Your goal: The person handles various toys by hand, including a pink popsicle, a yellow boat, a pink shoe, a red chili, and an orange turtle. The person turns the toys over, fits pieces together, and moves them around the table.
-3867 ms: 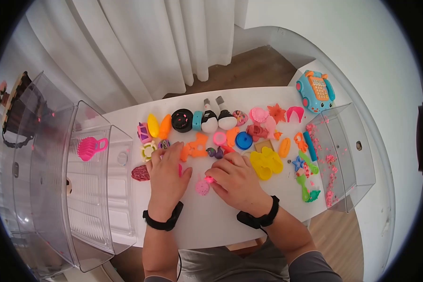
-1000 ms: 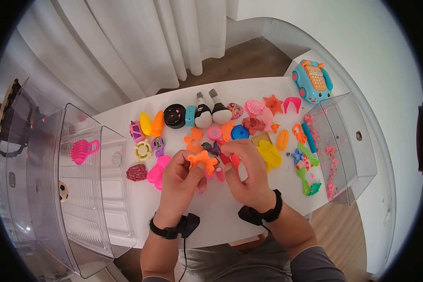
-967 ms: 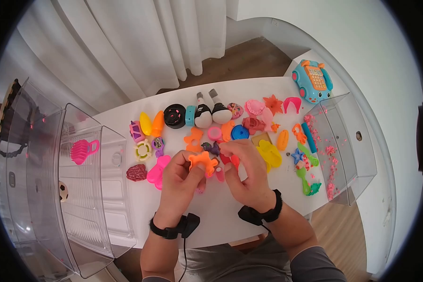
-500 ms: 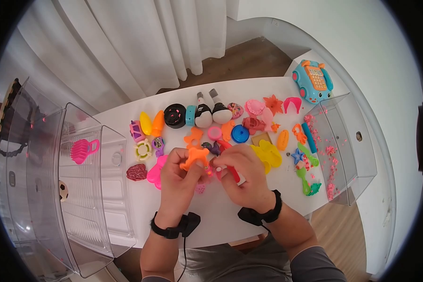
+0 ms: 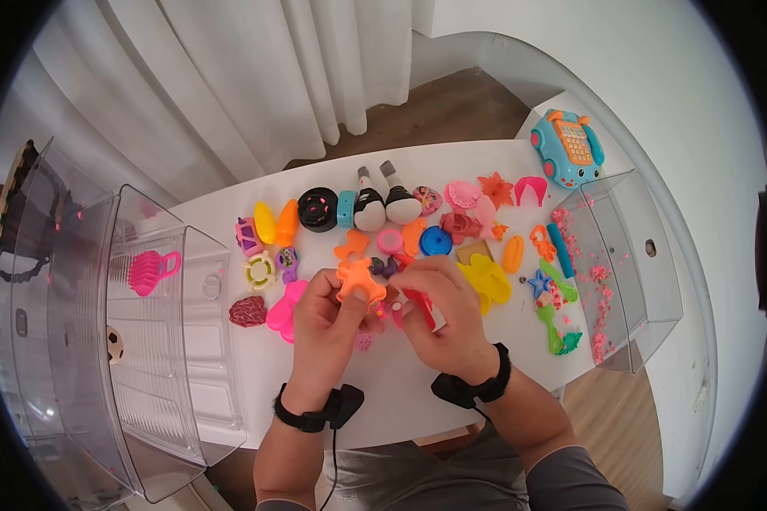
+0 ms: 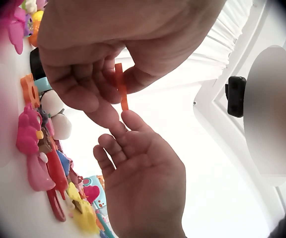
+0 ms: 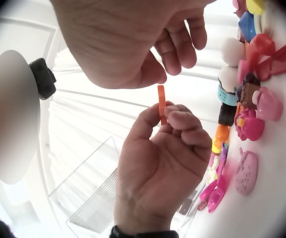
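Above the table, my left hand [image 5: 328, 328] pinches a flat orange star-shaped piece [image 5: 356, 278] between thumb and fingers. The left wrist view shows this piece edge-on as a thin orange strip [image 6: 121, 85]. My right hand [image 5: 453, 319] faces it from the other side, fingers loosely bent, a fingertip right at the piece's free end in the right wrist view. Under the right hand, a red toy piece [image 5: 423, 308] is partly hidden. Behind the left hand lie a bright pink rounded toy [image 5: 284, 313] and another orange cut-out piece [image 5: 352, 245]. A pale pink speckled piece [image 5: 364, 341] lies between the wrists.
Several toys crowd the white table [image 5: 383, 400]: doll shoes [image 5: 400, 206], a black round toy [image 5: 317, 209], a blue lid [image 5: 435, 243], yellow pieces [image 5: 486, 281]. Clear bins stand left [image 5: 166, 358] and right [image 5: 626, 264]. A toy phone [image 5: 568, 149] sits at the back right.
Earlier both hands were low over the table toys; then the left hand lifted the orange piece. Since a second ago the piece has turned and shifted slightly left, and the right hand has moved nearer.
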Motion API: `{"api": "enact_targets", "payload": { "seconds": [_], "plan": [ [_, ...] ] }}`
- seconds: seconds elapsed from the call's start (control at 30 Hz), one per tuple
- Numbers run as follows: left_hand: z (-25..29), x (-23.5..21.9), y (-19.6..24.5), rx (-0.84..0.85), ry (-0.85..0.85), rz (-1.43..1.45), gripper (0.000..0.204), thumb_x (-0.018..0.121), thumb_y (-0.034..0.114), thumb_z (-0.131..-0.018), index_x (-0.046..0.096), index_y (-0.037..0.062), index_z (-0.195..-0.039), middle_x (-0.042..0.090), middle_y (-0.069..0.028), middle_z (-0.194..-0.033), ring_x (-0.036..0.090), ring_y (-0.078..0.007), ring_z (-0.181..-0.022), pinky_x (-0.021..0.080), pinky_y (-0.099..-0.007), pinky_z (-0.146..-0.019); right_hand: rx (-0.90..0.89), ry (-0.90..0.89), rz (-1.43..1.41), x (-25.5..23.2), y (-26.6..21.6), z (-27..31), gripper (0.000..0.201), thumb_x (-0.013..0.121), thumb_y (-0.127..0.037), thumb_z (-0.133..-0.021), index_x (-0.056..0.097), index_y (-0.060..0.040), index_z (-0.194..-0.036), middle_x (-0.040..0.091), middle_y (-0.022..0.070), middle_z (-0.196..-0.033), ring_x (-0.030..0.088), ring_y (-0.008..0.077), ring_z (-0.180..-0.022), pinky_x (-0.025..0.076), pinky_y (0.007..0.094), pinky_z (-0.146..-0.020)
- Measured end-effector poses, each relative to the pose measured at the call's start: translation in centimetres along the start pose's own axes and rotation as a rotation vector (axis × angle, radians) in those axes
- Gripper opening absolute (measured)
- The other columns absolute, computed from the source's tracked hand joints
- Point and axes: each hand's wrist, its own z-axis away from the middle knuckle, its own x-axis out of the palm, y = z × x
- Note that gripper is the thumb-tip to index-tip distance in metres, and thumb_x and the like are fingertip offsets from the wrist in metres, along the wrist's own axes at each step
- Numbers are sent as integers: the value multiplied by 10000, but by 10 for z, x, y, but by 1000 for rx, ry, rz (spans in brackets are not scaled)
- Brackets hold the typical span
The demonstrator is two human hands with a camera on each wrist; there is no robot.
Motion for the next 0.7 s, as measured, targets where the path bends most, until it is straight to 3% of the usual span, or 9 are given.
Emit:
{"api": "enact_targets", "payload": {
  "seconds": [0.07, 0.13, 0.23, 0.33, 0.43, 0.53, 0.67, 0.7],
  "plan": [
    [1, 0, 0, -6, -20, 3, 117, 620, 103, -1048, 580, 17, -1117, 734, -76, -1040, 658, -84, -721, 533, -234, -648, 14, 43, -14, 0, -4, -3, 476, 629, 108, -751, 703, -43, -1197, 640, 148, -1093, 647, 296, -936, 539, 376, -786],
    [2, 3, 2, 8, -19, -48, 102, 607, 97, -1042, 591, 30, -1117, 701, -44, -908, 666, -105, -695, 514, -249, -632, 19, 29, -44, -1, -5, -4, 522, 620, 113, -755, 678, -30, -1253, 635, 155, -1115, 647, 302, -960, 549, 375, -785],
    [2, -1, -4, 14, -35, -26, 115, 618, 65, -1034, 585, 15, -1132, 735, -85, -1045, 663, -84, -748, 533, -234, -644, -6, 27, -2, -1, -5, -4, 543, 619, 113, -754, 684, -47, -1269, 636, 153, -1121, 641, 304, -979, 547, 371, -782],
    [-1, 5, -8, 113, -23, 28, 111, 620, 45, -1027, 584, 19, -1128, 723, -75, -1024, 666, -85, -760, 539, -234, -647, 32, 7, -22, -2, -7, -3, 497, 628, 110, -747, 709, -56, -1208, 639, 144, -1127, 634, 307, -994, 538, 371, -789],
    [1, 3, -5, 23, 20, 61, 112, 620, 26, -1019, 585, 18, -1125, 703, -61, -1006, 676, -94, -771, 551, -232, -667, -54, -25, 11, -2, 2, -1, 420, 637, 106, -746, 729, -62, -1120, 641, 132, -1127, 634, 304, -987, 530, 365, -787],
    [1, 0, -4, 57, 64, -8, 115, 632, 72, -1020, 573, 32, -1110, 714, -67, -937, 667, -116, -718, 534, -233, -665, -41, -16, 7, -2, 1, 0, 350, 649, 103, -745, 732, -56, -1046, 647, 119, -1115, 633, 306, -980, 524, 358, -778],
    [0, -4, -5, 62, 53, -105, 140, 633, 76, -1019, 562, 31, -1131, 718, -79, -974, 677, -127, -737, 548, -250, -691, -35, -7, 11, -3, -1, -1, 377, 634, 120, -751, 716, -47, -1080, 632, 134, -1149, 645, 279, -992, 547, 350, -790],
    [-1, -2, -6, 100, 52, -65, 132, 632, 47, -1013, 560, 29, -1122, 702, -71, -999, 674, -111, -804, 551, -241, -699, 3, -8, -19, -4, -5, -1, 423, 623, 130, -754, 705, -41, -1131, 615, 146, -1183, 655, 262, -983, 560, 344, -799]
  ]
}}
